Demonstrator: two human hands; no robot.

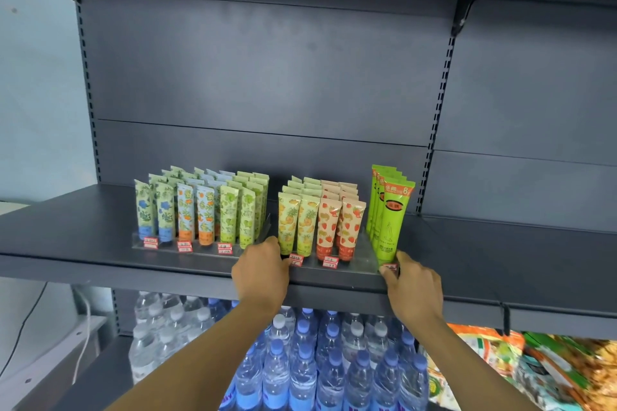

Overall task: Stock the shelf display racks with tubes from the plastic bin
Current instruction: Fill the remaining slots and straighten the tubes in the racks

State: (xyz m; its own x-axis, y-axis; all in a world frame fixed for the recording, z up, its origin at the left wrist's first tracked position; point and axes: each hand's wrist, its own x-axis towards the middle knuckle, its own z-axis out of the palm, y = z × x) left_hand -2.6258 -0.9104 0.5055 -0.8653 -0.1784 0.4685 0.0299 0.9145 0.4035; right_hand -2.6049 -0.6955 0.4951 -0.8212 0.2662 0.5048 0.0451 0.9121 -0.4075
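Observation:
Two clear acrylic display racks stand on the dark shelf (83,237). The left rack (200,248) holds rows of blue, orange and green floral tubes (203,207). The right rack (359,265) holds pineapple tubes (297,220), strawberry tubes (340,227) and tall bright green tubes (390,210). My left hand (262,269) grips the right rack's front left corner. My right hand (412,284) grips its front right corner, fingers by the red price tag. The plastic bin is not in view.
Below the shelf stand several packs of water bottles (300,364) with blue and white caps. Colourful snack bags (521,367) lie at the lower right. A white cable (85,337) hangs at the left. An upper shelf overhangs the top.

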